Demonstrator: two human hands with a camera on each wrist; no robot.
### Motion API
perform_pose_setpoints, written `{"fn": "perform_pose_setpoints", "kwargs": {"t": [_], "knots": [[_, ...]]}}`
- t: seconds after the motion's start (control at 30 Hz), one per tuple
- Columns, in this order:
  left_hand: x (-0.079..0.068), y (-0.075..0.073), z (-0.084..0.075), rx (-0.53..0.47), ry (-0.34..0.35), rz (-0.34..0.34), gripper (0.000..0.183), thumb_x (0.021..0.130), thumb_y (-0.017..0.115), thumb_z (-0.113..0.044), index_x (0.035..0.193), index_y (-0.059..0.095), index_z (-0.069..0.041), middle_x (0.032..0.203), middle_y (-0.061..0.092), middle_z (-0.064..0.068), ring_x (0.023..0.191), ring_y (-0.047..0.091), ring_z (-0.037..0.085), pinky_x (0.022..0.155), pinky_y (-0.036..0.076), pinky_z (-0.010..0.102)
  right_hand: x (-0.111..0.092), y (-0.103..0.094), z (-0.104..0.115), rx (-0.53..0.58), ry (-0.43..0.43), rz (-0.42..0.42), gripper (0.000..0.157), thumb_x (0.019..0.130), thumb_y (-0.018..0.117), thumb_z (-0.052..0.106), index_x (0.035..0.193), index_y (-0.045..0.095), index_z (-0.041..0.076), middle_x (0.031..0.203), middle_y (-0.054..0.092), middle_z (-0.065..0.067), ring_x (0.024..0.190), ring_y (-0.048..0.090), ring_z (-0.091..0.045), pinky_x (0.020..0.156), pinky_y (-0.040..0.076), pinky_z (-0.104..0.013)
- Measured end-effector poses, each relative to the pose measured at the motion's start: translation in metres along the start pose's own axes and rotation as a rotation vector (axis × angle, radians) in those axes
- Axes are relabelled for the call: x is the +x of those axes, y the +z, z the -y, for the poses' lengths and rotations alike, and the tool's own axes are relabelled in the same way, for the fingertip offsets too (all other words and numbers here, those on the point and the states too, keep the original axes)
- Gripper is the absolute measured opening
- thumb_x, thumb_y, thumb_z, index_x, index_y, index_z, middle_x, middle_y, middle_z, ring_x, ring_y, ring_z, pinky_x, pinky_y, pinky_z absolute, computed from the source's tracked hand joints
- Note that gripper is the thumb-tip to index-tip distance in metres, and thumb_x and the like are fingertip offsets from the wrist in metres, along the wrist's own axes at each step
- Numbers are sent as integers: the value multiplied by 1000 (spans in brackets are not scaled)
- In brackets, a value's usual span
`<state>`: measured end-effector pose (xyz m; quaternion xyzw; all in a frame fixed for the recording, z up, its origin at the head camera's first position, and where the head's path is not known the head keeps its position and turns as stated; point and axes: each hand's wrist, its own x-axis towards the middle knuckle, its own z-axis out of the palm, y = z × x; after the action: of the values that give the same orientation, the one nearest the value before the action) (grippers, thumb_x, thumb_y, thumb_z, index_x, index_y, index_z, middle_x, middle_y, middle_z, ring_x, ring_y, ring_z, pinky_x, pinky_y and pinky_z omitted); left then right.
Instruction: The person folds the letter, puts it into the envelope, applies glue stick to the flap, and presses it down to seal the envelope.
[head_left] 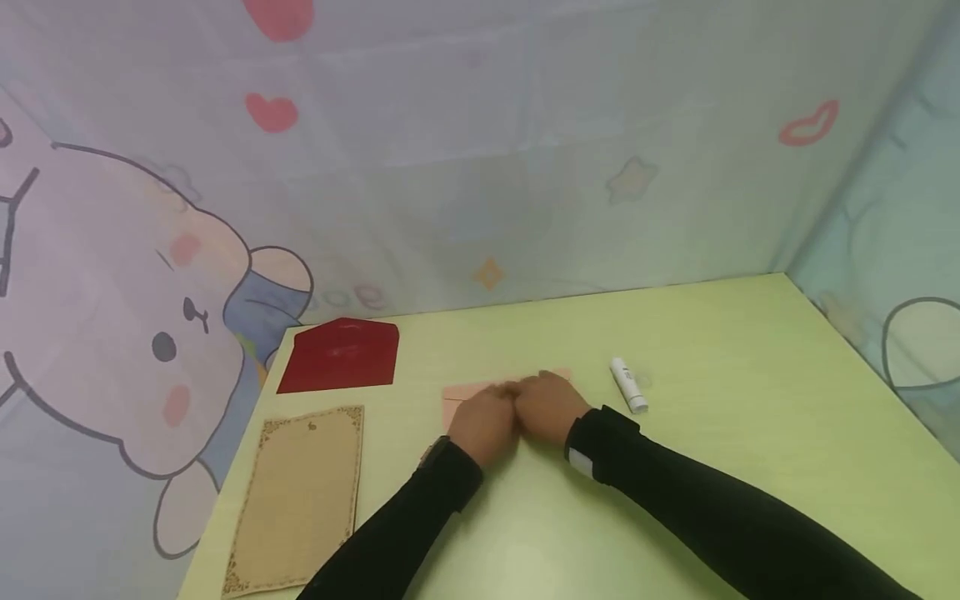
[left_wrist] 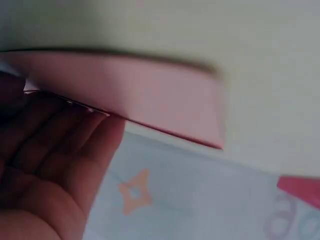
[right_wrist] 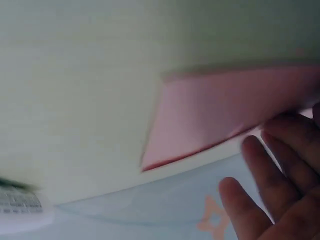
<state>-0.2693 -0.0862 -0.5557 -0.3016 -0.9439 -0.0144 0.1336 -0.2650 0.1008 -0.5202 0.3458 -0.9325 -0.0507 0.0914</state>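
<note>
1. The pink envelope (left_wrist: 150,100) lies on the table (head_left: 720,358), partly covered by both hands.
2. The left hand (head_left: 483,425) and right hand (head_left: 551,408) meet over the middle of the pink envelope, fingertips touching it along a fold or edge on its backdrop side. Whether the thumbs pinch the paper or the fingers merely rest there, I cannot tell.
3. The step in hand looks like work on that fold. It would be best done with light, even pressure from both sides, starting at the middle, so that the thin paper neither creases nor tears.
4. Keeping the pink envelope's near side flat on the table should help stop it sliding; a tug from one hand alone could skew it.
5. The pink envelope seems smooth and flat, with straight sides, crisp corners and a darker reddish line along the fold.
6. Left of the pink envelope and a little farther back is a glossy deep-red envelope (head_left: 341,358) with an angled top.
7. Left of it and nearer the person lies a tan sheet (head_left: 303,500) with ornate printed corners.
8. Just right of it is a white cylindrical tube (head_left: 629,386), lying on its side.
</note>
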Motion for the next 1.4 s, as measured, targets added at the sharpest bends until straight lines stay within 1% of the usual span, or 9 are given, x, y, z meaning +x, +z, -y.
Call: {"fn": "perform_pose_setpoints", "kwargs": {"t": [0.2, 0.4, 0.57, 0.7, 0.87, 1.0, 1.23, 1.33, 1.4], "knots": [[-21, 24, 38, 54, -30, -32, 12, 104, 71, -13, 96, 80, -15, 92, 84, 4, 63, 72, 23, 46, 54, 41, -10, 1, -9, 64, 59, 79, 21, 112, 67, 11, 125, 83, 5, 131, 85, -11, 103, 84, -31, 95, 70, -47], [-45, 20, 61, 27, -108, -14, 13, 100, 74, -13, 106, 85, -11, 108, 89, 9, 81, 83, 27, 49, 56, 42, -30, -3, -27, 150, 141, 212, 33, 111, 65, 7, 141, 78, 2, 146, 79, -16, 134, 77, -34, 116, 62, -54], [-28, 8, 45, -5, -155, -38, 14, 98, 71, -11, 88, 79, -6, 91, 81, 12, 72, 75, 26, 50, 56, 40, -30, -7, -33, 243, 189, 147, 19, 110, 67, 12, 112, 82, -1, 111, 85, -17, 100, 82, -34, 101, 67, -51], [-18, -3, 32, 46, -225, -68, 11, 100, 69, -7, 99, 77, -1, 93, 72, 13, 82, 72, 31, 59, 61, 44, -34, -15, -25, 166, 155, 39, 18, 105, 77, 17, 114, 80, 3, 119, 84, -14, 104, 82, -32, 99, 67, -48], [-39, -12, 14, -1, -169, -29, 9, 100, 72, -12, 96, 77, -6, 93, 72, 9, 83, 71, 29, 60, 62, 46, -58, -33, -1, 161, 70, 7, 10, 102, 80, 18, 107, 78, 11, 122, 86, -8, 94, 82, -28, 76, 67, -41], [-53, 11, 5, -7, -92, 47, 21, 100, 80, -32, 102, 82, -11, 106, 81, 3, 97, 77, 25, 64, 67, 44, -66, -36, 9, 203, 94, 76, 17, 102, 84, 27, 105, 77, 12, 129, 85, -7, 97, 83, -29, 77, 67, -42], [-26, 43, 25, 5, -160, 112, 59, 101, 80, -62, 133, 81, -12, 151, 77, 5, 142, 74, 26, 94, 71, 48, -39, -9, -2, 146, 168, 148, 51, 109, 76, 41, 140, 75, 0, 148, 77, -13, 126, 79, -36, 103, 66, -52], [-5, 40, 34, -37, -190, 168, 65, 103, 77, -65, 139, 79, -12, 158, 73, 6, 148, 70, 29, 102, 69, 51, -24, 1, -11, 66, 184, 148, 55, 110, 74, 46, 138, 75, 0, 142, 79, -11, 122, 78, -35, 99, 66, -52], [7, 15, 31, -57, -212, 229, 65, 105, 75, -64, 143, 77, -11, 161, 70, 7, 151, 67, 29, 105, 68, 52, -15, 5, -17, 40, 199, 144, 55, 110, 73, 49, 135, 76, -1, 136, 80, -10, 117, 76, -34, 96, 66, -51]]}}
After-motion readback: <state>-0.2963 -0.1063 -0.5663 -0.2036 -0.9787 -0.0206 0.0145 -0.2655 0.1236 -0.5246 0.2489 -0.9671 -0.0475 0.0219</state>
